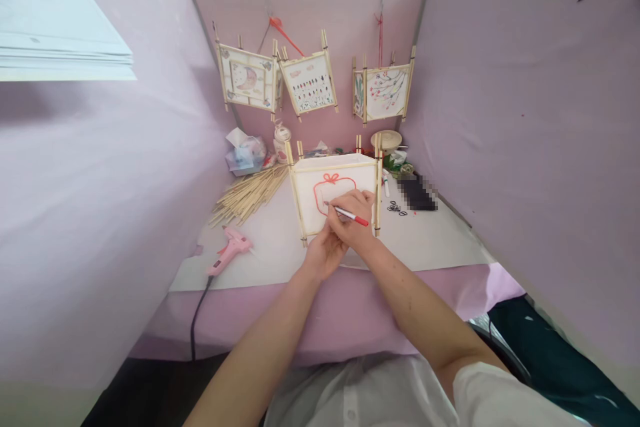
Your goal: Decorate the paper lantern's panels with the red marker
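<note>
In front of me a lantern (307, 190) stands, a box of white panels on thin wooden stick posts with dark ties. Its front panel bears a red line drawing (316, 188), a rounded outline topped by a bow. My right hand (354, 217) is closed around a marker pen (345, 212) with a red end, its tip at the panel inside the outline. Below it my left hand (326, 255) is at the lantern's lower edge, palm partly showing. Its fingers look curled on that edge, partly hidden behind the right hand.
A pink glue gun (231, 250) with a black cord lies left, near a pile of wooden sticks (253, 192). Scissors (397, 208) and a pixelated dark object (417, 192) lie right. Tissues (246, 153) stand behind. Decorated lanterns (387, 92) hang at the back between pink cloth walls (480, 93).
</note>
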Action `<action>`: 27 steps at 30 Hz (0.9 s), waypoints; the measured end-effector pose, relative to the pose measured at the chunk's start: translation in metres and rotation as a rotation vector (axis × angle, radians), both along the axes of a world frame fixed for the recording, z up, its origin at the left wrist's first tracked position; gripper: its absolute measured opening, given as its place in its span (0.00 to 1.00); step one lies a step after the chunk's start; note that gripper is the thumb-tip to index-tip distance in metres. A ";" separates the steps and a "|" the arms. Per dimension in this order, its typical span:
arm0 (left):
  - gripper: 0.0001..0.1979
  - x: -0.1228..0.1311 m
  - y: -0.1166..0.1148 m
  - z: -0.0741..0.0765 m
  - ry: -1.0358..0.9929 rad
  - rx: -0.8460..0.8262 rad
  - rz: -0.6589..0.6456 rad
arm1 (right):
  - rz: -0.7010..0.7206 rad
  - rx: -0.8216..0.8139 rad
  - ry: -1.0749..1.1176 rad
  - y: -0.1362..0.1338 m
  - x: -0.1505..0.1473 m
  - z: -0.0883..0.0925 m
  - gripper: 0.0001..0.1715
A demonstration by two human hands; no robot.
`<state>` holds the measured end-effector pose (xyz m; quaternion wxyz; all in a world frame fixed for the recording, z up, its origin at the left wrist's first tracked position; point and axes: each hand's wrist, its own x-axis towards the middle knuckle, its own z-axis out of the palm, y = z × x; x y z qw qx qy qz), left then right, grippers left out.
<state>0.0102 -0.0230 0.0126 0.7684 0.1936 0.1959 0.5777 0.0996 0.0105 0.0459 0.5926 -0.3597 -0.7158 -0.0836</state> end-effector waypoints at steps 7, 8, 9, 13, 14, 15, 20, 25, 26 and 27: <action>0.13 0.000 0.000 0.000 0.011 -0.005 0.005 | 0.004 -0.011 -0.009 -0.001 0.000 0.001 0.03; 0.13 0.000 0.000 0.000 0.010 -0.004 0.003 | 0.003 -0.005 0.000 -0.002 0.000 0.002 0.04; 0.13 0.000 0.000 0.000 0.008 0.001 -0.002 | -0.001 0.005 0.012 -0.003 0.001 0.003 0.03; 0.17 -0.001 0.001 0.000 0.007 0.042 -0.048 | -0.027 0.056 0.071 -0.005 0.006 0.006 0.02; 0.17 -0.001 0.002 0.000 0.009 0.052 -0.058 | -0.032 0.064 0.080 -0.005 0.007 0.007 0.02; 0.18 -0.001 0.002 0.000 0.012 0.058 -0.063 | -0.034 0.069 0.084 -0.004 0.008 0.007 0.02; 0.18 -0.001 0.002 -0.001 0.004 0.035 -0.048 | -0.020 0.081 0.053 -0.002 0.009 0.008 0.03; 0.19 -0.001 0.002 -0.002 0.004 0.062 -0.067 | -0.015 0.099 0.042 -0.001 0.007 0.007 0.03; 0.19 -0.001 0.002 -0.002 0.001 0.067 -0.072 | -0.016 0.101 0.043 -0.001 0.007 0.007 0.03; 0.19 -0.001 0.002 -0.003 -0.002 0.073 -0.075 | -0.017 0.101 0.042 -0.001 0.007 0.007 0.03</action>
